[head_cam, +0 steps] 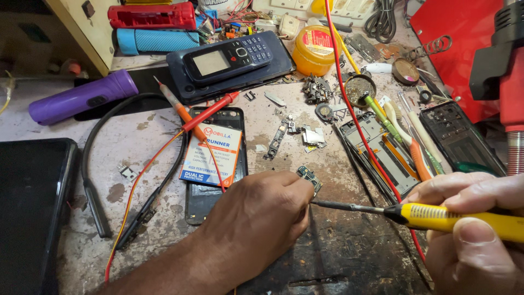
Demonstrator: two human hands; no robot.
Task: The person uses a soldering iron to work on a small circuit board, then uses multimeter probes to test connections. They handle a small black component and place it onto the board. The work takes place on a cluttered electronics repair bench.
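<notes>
Right hand (475, 218) gripping yellow soldering iron (436, 216), tip touching small circuit board (309, 178) pinched in left hand (262, 213); soldering is underway, phone back cover (213, 164) lying open.

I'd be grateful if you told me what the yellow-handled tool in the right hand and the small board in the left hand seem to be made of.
Yellow-handled tool: the handle looks like glossy moulded plastic with ribbed grip lines; the thin shaft is dull grey, probably metal.
Small board: dark, matt, studded with tiny shiny parts, so likely a circuit board laminate, though it is too small to be sure.
</notes>
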